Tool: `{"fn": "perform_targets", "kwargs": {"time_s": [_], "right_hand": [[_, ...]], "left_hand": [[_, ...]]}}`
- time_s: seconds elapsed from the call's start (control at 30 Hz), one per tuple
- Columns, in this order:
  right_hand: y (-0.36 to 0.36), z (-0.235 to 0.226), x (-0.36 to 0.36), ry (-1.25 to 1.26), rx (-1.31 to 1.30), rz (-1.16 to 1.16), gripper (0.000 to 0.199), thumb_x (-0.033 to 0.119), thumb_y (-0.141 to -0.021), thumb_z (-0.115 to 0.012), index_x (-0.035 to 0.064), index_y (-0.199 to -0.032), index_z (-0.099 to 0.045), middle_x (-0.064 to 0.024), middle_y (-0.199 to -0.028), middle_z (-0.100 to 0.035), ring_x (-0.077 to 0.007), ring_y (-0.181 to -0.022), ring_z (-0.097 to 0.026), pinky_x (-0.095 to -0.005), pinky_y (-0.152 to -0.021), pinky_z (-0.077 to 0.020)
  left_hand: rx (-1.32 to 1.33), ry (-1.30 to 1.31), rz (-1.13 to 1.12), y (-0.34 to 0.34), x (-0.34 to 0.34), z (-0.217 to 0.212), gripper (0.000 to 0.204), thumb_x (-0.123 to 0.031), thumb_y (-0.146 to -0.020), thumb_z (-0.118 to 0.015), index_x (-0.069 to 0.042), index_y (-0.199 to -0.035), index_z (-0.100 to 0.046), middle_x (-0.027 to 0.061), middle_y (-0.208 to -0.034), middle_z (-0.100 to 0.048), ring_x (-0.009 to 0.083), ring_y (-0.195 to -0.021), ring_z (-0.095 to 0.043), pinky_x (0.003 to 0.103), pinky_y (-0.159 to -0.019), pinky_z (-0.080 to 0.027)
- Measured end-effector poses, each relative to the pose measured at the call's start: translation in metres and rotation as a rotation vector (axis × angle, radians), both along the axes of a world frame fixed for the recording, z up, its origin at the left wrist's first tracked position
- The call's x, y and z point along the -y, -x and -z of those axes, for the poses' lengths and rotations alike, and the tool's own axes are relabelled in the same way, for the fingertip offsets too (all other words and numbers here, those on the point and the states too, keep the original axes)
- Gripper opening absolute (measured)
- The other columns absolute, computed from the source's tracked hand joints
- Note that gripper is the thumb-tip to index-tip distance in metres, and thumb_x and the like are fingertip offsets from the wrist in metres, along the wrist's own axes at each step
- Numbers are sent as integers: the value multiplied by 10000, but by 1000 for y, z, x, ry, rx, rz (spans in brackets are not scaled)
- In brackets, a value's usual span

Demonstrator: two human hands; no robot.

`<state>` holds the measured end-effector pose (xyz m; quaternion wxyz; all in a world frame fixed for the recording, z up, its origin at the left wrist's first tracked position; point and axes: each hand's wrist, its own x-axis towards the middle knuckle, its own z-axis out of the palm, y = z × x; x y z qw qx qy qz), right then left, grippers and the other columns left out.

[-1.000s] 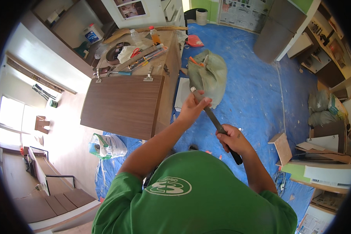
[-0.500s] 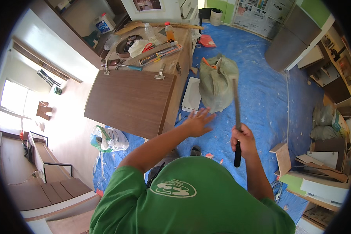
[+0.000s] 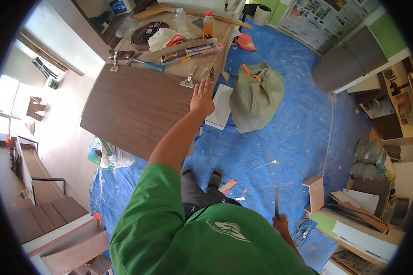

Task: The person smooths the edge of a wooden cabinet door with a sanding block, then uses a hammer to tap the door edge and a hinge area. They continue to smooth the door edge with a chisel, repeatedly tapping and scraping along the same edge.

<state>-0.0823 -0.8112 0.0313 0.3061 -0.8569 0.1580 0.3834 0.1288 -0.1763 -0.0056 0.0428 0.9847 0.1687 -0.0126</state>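
My left hand (image 3: 202,98) lies flat with outstretched fingers on the right edge of a brown wood-grain door panel (image 3: 137,105), close to a metal hinge (image 3: 188,79). Low and to the right, my right hand (image 3: 281,225) is closed round the handle of a long flat file (image 3: 276,199), whose blade points away from me. That handle is mostly hidden by my fingers. Beyond the panel, on the wooden worktop, lie a teal-handled hammer (image 3: 152,66), red scissors (image 3: 174,41) and a long packaged tool (image 3: 188,54).
A bulging green sack (image 3: 257,103) stands on the blue tarp (image 3: 303,133) beside a white board (image 3: 220,107). Bottles (image 3: 208,25) stand at the worktop's back. Board offcuts (image 3: 314,195) and a coiled cable (image 3: 303,231) lie at right. A white bag (image 3: 117,156) sits below the panel.
My left hand has moved from in front of the sack up and left onto the panel's edge. My right hand has drawn the file back toward me, away from the sack.
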Motion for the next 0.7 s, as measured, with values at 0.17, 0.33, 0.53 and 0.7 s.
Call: {"fn": "perform_targets", "kwargs": {"time_s": [0.17,0.33,0.53,0.7], "right_hand": [[14,-22,11,38,47,-57,190,149,-989,-614,33,-867,-524,-65,-599,-530,-187,-401,-538,-357,-368,-439],[5,-17,11,-8,73,4,177,128,-998,-610,42,-868,-526,-47,-574,-504,-179,-393,-519,-351,-360,-418],[-24,-2,-14,-34,56,-96,175,137,-997,-610,41,-874,-531,-45,-580,-502,-181,-394,-519,-352,-359,-420],[-61,15,-41,-23,32,-212,193,177,-999,-617,37,-886,-546,-53,-583,-511,-188,-404,-538,-349,-379,-449]], "left_hand": [[-193,397,466,-35,-3,-1,698,-155,-977,-448,-27,-1633,-248,129,-1733,-169,261,-1618,-77,439,-1310,-60],[42,63,44,-18,-1,-9,704,-146,-990,-402,-29,-1650,-189,98,-1749,-130,242,-1618,-93,443,-1309,-68],[-25,-59,-19,52,19,-4,707,-154,-997,-358,-54,-1664,-145,64,-1760,-84,228,-1620,-72,450,-1310,-60],[-10,2,-75,165,59,-10,711,-147,-991,-377,-93,-1668,-166,39,-1756,-111,199,-1614,-102,444,-1314,-77]]}}
